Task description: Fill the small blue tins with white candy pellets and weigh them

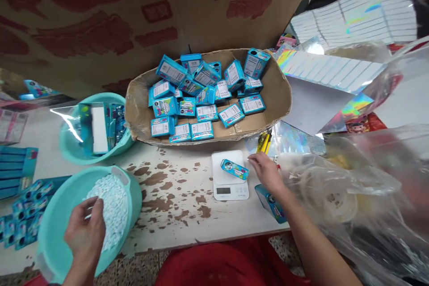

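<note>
My left hand (86, 230) is over a turquoise tub (134, 194) of small pale candies (114, 205). Its fingers curl towards the thumb, and I cannot make out what is in them. Beside the white digital scale (231, 190), my right hand (266, 172) has its fingertips pinched together at the platform's right edge; anything between them is too small to name. A small blue candy box (234, 169) lies on the scale, apart from the fingers. Another blue box (271, 203) is on the table under my right forearm.
Behind the scale is a cut-down cardboard box (208, 136) with several blue candy boxes. Yellow-handled cutters (264, 142) lie by my right hand. A second turquoise tub (72, 154) and stacked blue boxes (25, 214) are left; clear plastic bags (338, 196) and printed sheets (331, 71) are right.
</note>
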`<state>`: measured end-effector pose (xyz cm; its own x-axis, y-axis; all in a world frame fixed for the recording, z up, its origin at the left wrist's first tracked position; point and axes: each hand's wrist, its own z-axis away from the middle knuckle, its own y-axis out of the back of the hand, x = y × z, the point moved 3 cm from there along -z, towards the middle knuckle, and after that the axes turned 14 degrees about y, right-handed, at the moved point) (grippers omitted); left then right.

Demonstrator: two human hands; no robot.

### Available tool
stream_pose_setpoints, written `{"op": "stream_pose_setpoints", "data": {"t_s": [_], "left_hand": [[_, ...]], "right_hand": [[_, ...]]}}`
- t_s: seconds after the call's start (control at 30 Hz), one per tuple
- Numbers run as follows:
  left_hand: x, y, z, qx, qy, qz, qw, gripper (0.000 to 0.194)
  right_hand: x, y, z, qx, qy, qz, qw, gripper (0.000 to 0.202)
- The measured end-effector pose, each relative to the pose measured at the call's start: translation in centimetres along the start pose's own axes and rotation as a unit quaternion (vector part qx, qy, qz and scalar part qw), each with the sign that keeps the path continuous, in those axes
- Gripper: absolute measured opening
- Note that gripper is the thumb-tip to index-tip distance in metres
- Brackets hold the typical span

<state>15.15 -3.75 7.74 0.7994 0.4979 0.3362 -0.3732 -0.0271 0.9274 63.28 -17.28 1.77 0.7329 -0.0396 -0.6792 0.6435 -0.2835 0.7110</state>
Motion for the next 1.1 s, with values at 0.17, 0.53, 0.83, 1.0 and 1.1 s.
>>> {"op": "stream_pose_setpoints", "data": {"t_s": [0.17, 0.53, 0.83, 1.0, 1.1], "left_hand": [[-8.6, -3.3, -3.1, -0.195, 0.016, -0.147, 0.97, 0.03], [-9.0, -2.0, -1.4, -0.292, 0.218, 0.158, 0.918, 0.021], [-6.5, -1.2, -0.2, -0.371, 0.413, 0.496, 0.668, 0.007], [2.4, -0.3, 1.8, -0.476, 0.31, 0.489, 0.662, 0.007], [9.7, -1.9, 5.9, -0.612, 0.202, 0.391, 0.657, 0.017]], "right_hand": [[-4.2, 3.4, 3.6, 0.167, -0.058, -0.018, 0.984, 0.016], [-11.1, 2.4, 3.3, 0.17, 0.025, 0.018, 0.985, 0.012], [-10.1, -0.7, 0.0, 0.093, 0.077, 0.055, 0.991, 0.016], [-9.9, -1.5, -0.8, 0.071, 0.081, 0.083, 0.991, 0.017], [-9.9, -0.4, -0.2, 0.122, 0.061, 0.047, 0.99, 0.016]]}}
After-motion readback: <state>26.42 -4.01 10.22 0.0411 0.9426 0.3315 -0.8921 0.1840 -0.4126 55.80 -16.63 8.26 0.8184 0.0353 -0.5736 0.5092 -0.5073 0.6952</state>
